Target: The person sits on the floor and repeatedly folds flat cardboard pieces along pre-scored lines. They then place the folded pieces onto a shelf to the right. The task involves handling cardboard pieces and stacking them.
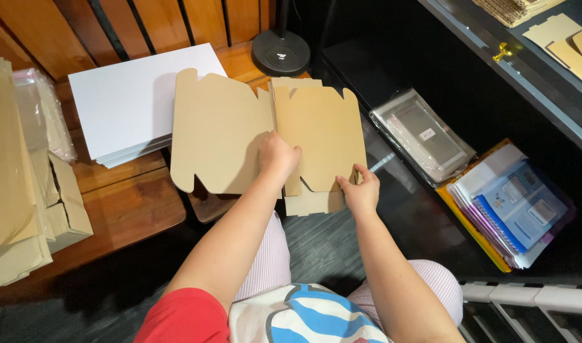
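Your left hand: fingers curled down, knuckles up, pressing on the fold line near the middle of the flat cardboard box blank; whether anything is pinched beneath the fingers cannot be told.

Your right hand: thumb and forefinger closed on the near right edge of the same blank, remaining fingers loosely bent.

Flat cardboard box blank: brown, die-cut, unfolded, with tabs and notches along its far edge. It lies across the right end of the wooden bench and overhangs it toward the dark floor. Judged light, thin and fairly stiff; it will likely flex along its scored creases and sag where unsupported. Surface looks matt, not slippery. Best held at an edge or beside a crease, as you hold it; tabs look prone to bending.

Stack of white sheets: left of the blank, on the bench; the blank's left panel overlaps its right corner.

Folded cardboard pile: far left, on the bench.

Clear plastic sleeves: right, on the floor.

Spiral notebooks and folders: near right, stacked.

Round black stand base: far, behind the blank.
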